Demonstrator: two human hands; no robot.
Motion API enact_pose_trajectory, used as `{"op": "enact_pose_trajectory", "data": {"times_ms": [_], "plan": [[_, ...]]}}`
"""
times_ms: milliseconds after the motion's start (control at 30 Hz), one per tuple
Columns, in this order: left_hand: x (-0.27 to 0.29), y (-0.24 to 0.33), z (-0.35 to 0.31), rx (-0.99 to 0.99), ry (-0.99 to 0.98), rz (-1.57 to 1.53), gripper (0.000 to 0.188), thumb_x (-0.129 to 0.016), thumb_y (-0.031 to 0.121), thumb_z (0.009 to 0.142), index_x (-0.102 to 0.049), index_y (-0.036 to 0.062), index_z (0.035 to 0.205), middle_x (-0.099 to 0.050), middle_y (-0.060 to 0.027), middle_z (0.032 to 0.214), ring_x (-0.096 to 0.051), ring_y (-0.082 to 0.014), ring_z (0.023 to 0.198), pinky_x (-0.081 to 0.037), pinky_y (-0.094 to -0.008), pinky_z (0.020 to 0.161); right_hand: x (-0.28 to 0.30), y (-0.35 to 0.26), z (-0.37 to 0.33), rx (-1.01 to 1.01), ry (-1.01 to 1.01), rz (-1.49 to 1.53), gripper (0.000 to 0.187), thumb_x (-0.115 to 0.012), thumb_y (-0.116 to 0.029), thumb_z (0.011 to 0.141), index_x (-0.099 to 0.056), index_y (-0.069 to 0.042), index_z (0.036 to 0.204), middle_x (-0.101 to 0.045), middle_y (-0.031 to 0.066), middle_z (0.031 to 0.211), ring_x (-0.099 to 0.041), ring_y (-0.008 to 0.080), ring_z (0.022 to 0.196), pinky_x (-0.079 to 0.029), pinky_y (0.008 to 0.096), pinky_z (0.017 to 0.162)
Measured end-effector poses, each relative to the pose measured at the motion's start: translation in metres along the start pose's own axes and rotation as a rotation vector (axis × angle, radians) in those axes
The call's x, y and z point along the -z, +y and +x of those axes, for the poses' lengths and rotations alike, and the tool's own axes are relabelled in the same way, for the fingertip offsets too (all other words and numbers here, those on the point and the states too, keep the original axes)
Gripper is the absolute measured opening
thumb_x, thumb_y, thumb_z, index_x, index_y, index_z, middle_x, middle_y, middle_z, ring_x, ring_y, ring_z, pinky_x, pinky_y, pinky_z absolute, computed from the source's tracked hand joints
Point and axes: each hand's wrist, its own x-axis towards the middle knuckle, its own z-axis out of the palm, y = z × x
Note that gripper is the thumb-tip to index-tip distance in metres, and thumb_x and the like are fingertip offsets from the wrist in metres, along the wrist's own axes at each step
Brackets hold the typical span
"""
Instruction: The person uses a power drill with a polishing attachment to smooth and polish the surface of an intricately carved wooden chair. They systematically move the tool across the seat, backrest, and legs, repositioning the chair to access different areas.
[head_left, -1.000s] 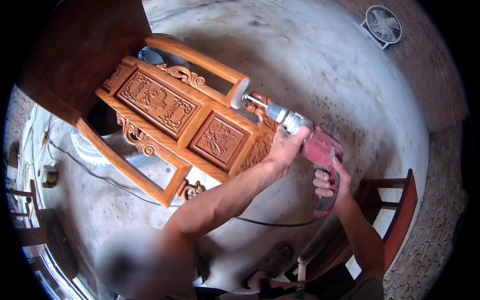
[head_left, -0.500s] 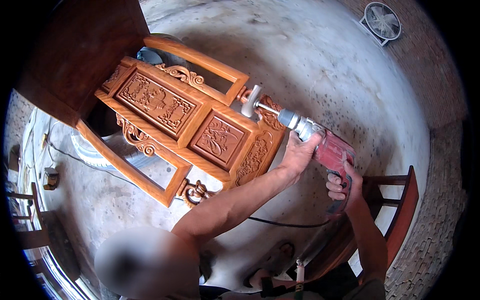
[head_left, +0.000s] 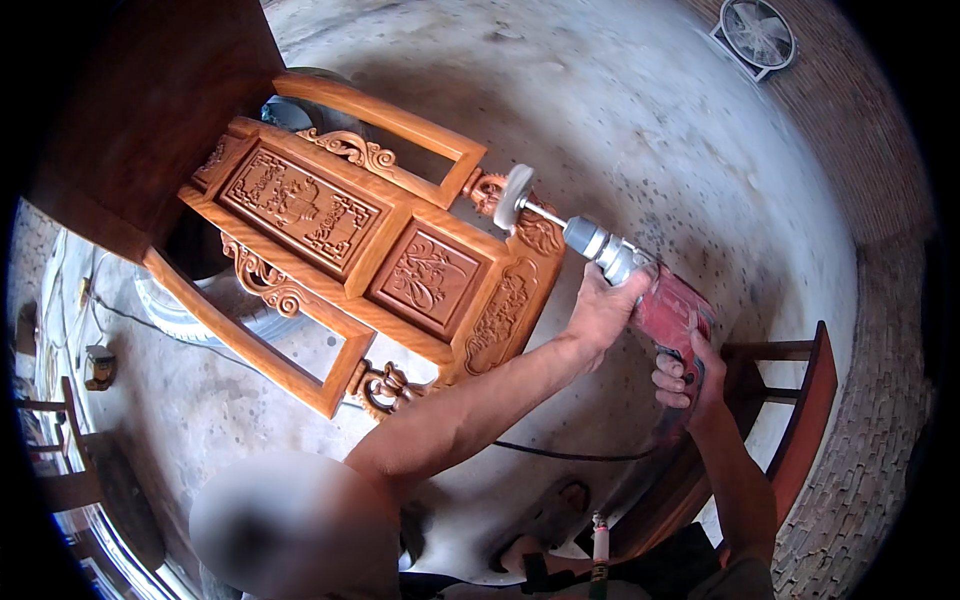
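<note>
A red power drill (head_left: 673, 308) is held in both my hands. My left hand (head_left: 603, 312) is closed round its front housing, just behind the silver chuck (head_left: 607, 250). My right hand (head_left: 688, 372) wraps round the rear handle. On the thin shaft sits a pale grey polishing wheel (head_left: 514, 197), by the carved end of an orange-brown wooden chair (head_left: 405, 220) lying tilted over. Whether the wheel touches the wood, I cannot tell. Carved panels and scrollwork cover the chair's back.
Under the chair is a tyre (head_left: 215, 310). A dark wooden frame (head_left: 800, 430) stands at lower right, close to my right forearm. A black cord (head_left: 570, 455) crosses the stained floor. At the far right a round fan (head_left: 757, 35) stands by a brick wall.
The wheel has moved slightly right and up relative to the chair's carved end. The whole scene has shifted a little left in view. Both hands keep their hold on the drill.
</note>
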Motion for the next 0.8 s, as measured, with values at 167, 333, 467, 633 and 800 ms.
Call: {"op": "enact_pose_trajectory", "data": {"times_ms": [167,333,467,633,800], "plan": [[-0.006,-0.009,0.004,0.021,-0.013,0.030,0.065,-0.074,0.037,0.088,-0.041,0.0009,0.129,-0.058,-0.0113,0.117,-0.059,-0.0206,0.108,-0.049,-0.0394,0.094,0.009,0.003,-0.010,0.025,-0.027,0.032,0.038,-0.051,-0.044,0.101,-0.049,-0.016,0.128,-0.053,0.0020,0.074,-0.049,0.0121,0.059,-0.038,0.0232,0.041],[-0.012,-0.014,-0.007,0.025,-0.026,0.001,0.066,-0.074,0.038,0.086,-0.041,-0.0018,0.127,-0.058,-0.0109,0.113,-0.058,-0.0191,0.104,-0.048,-0.0355,0.093,0.011,0.004,-0.024,0.004,-0.002,0.018,0.040,-0.051,-0.045,0.101,-0.050,-0.014,0.126,-0.052,0.0020,0.073,-0.048,0.0121,0.057,-0.038,0.0232,0.041],[-0.018,-0.013,-0.022,0.032,-0.002,-0.012,0.069,-0.075,0.038,0.086,-0.040,-0.0019,0.129,-0.058,-0.0105,0.114,-0.058,-0.0187,0.104,-0.048,-0.0354,0.094,0.009,0.006,-0.033,0.008,0.027,-0.011,0.040,-0.052,-0.046,0.100,-0.050,-0.015,0.126,-0.051,0.0011,0.071,-0.046,0.0113,0.055,-0.036,0.0224,0.040],[-0.005,-0.015,-0.021,-0.009,-0.023,-0.072,0.069,-0.076,0.039,0.087,-0.039,0.0056,0.134,-0.058,-0.0098,0.121,-0.060,-0.0201,0.110,-0.051,-0.0389,0.091,-0.012,0.007,-0.026,0.026,0.118,-0.099,0.042,-0.052,-0.046,0.100,-0.050,-0.016,0.128,-0.049,-0.0009,0.070,-0.043,0.0091,0.053,-0.032,0.0207,0.039],[-0.012,-0.015,-0.025,0.033,-0.029,-0.043,0.070,-0.076,0.041,0.086,-0.040,0.0036,0.133,-0.059,-0.0087,0.118,-0.059,-0.0178,0.108,-0.049,-0.0362,0.091,-0.009,0.012,-0.037,0.011,0.157,-0.086,0.043,-0.054,-0.047,0.098,-0.050,-0.016,0.128,-0.047,-0.0018,0.068,-0.042,0.0085,0.052,-0.032,0.0206,0.039]]}}
